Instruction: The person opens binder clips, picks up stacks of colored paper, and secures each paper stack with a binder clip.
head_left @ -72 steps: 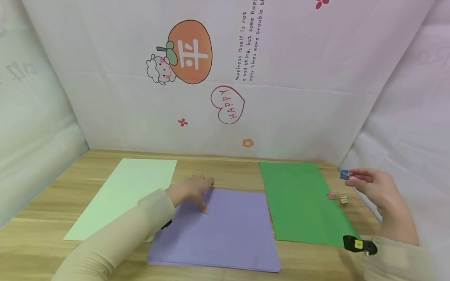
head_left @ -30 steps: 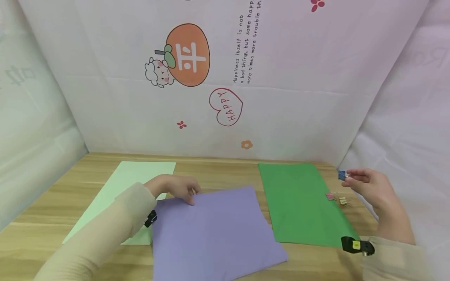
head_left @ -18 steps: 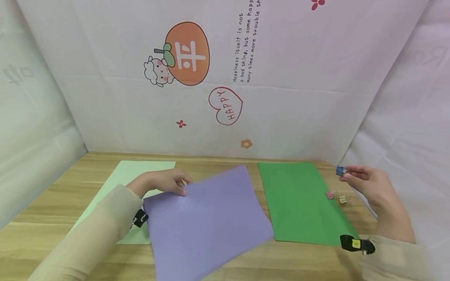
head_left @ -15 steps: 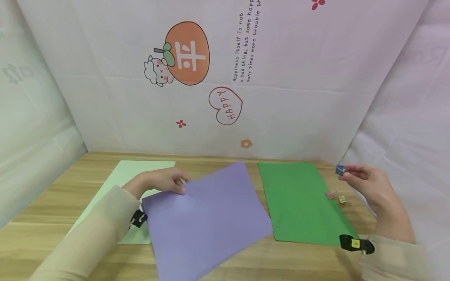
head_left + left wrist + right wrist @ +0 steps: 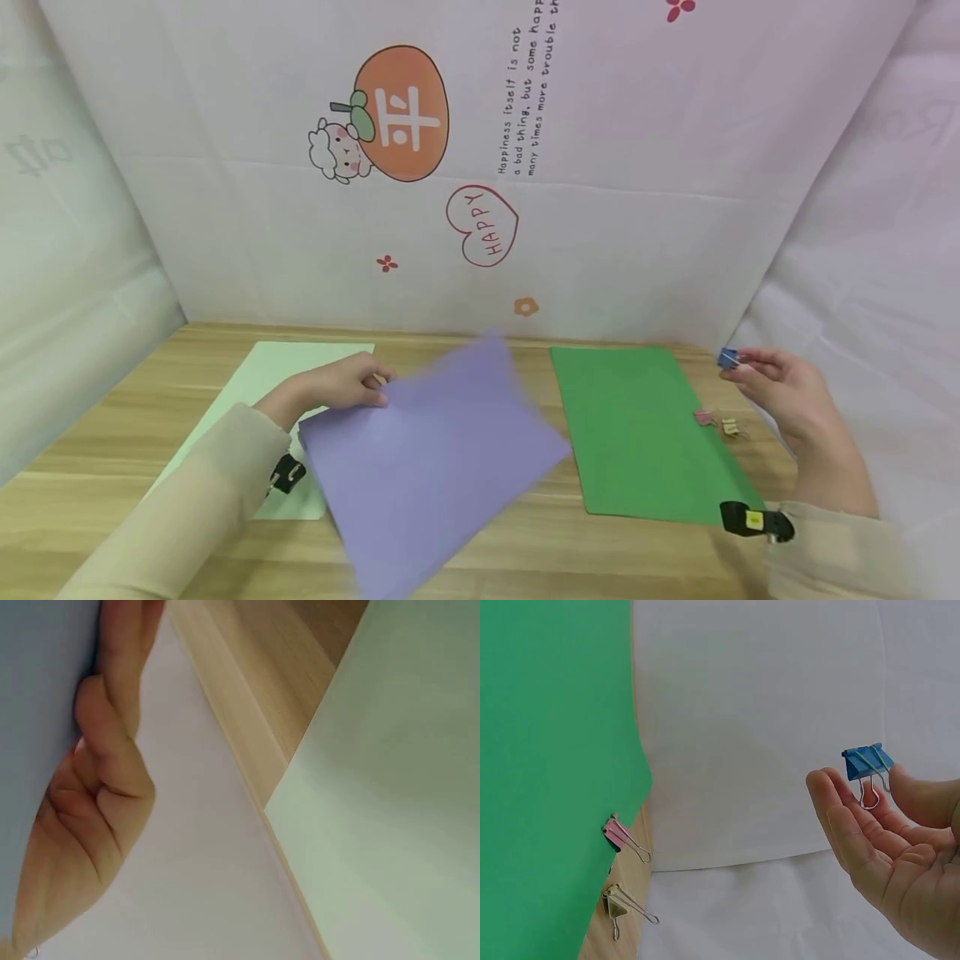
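My left hand point(image 5: 348, 383) pinches the far left edge of the purple paper point(image 5: 435, 458), which hangs raised and tilted above the table, its right corners blurred. In the left wrist view the fingers of the left hand point(image 5: 109, 772) curl against the sheet's underside point(image 5: 37, 712); whether it is one sheet or several I cannot tell. At the right, my right hand point(image 5: 787, 400) holds a blue binder clip point(image 5: 727, 358) in the air by its wire handles, between thumb and fingers. The right wrist view shows this blue clip point(image 5: 868, 760) with its jaws closed.
Pale green paper point(image 5: 266, 371) lies at the left, partly under my left arm. Green paper point(image 5: 645, 442) lies at the right; a pink binder clip point(image 5: 703, 417) and a yellow binder clip point(image 5: 732, 427) are by its right edge. White cloth point(image 5: 637, 250) hangs behind the table point(image 5: 517, 554).
My left hand has gone from resting on the flat purple paper to gripping its edge, lifting and turning it leftward. The right hand has stayed almost in place with the blue clip.
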Available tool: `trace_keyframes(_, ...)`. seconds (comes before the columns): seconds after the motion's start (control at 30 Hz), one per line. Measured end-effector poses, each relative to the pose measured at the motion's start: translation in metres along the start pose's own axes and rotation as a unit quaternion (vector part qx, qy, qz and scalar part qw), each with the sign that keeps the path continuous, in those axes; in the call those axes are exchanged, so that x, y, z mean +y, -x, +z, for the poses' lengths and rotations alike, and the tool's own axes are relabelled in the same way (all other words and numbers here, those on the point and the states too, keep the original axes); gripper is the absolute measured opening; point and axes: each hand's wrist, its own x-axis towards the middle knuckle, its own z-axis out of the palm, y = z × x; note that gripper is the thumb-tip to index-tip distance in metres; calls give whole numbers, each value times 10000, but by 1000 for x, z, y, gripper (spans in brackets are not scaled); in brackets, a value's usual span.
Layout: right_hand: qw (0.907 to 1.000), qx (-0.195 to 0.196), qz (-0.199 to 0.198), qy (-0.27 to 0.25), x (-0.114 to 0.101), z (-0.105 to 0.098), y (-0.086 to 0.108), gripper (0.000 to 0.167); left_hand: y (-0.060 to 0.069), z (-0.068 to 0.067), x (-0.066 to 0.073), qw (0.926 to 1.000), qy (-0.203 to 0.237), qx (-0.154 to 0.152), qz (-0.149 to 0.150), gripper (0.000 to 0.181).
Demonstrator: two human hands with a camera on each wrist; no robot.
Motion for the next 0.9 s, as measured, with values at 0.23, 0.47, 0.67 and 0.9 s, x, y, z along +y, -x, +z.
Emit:
trace_keyframes(0.23, 9967, -34, 17, -806, -4, 3, -1, 15, 6, -1, 0, 9922, 862, 881, -164, 26)
trace_keyframes(0.47, 9886, -7, -150, -1501, -9, 9, -1, 20, 17, -3, 1, 9843, 1151, 1320, -211, 27)
trace_keyframes(0.67, 9724, -128, -285, -2314, -18, 15, -1, 18, 23, -2, 6, 9694, 1613, 1811, -373, 31)
trace_keyframes(0.9, 9611, -314, -353, -2723, -27, 26, -1, 17, 22, 2, 15, 9429, 2094, 2532, -536, 33)
